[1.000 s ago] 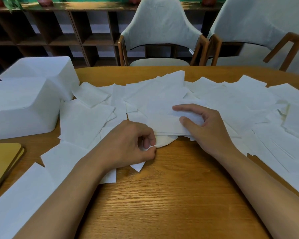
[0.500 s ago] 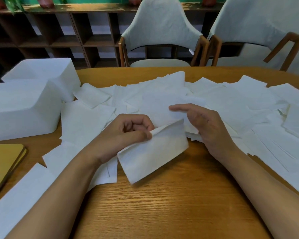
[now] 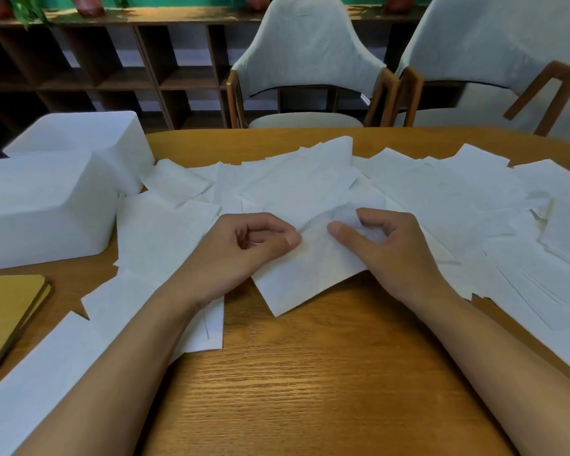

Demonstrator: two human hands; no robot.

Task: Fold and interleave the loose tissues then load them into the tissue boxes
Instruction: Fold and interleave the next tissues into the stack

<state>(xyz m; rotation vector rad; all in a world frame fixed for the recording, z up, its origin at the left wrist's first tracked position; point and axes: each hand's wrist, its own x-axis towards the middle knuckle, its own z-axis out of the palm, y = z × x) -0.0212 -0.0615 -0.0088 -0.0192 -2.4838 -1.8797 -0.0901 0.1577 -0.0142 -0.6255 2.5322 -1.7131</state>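
Observation:
Many loose white tissues (image 3: 448, 205) lie spread across the wooden table (image 3: 310, 373). One tissue (image 3: 303, 278) is lifted at the middle, its lower corner hanging over bare wood. My left hand (image 3: 244, 255) pinches its left edge between thumb and curled fingers. My right hand (image 3: 389, 251) pinches its upper right part, which is crumpled between thumb and fingers. Two white tissue boxes stand at the left: a near one (image 3: 43, 212) and a far one (image 3: 83, 139) behind it.
Two flat wooden lids (image 3: 7, 314) lie stacked at the table's left edge. More tissues (image 3: 40, 373) cover the near left of the table. Two chairs (image 3: 306, 70) draped in white cloth stand beyond the far edge, before a dark shelf unit (image 3: 106, 67).
The left hand lifted a tissue off the pile by its edge. The right hand left the pile and took hold of the same tissue's upper right part, and both hands now hold it up.

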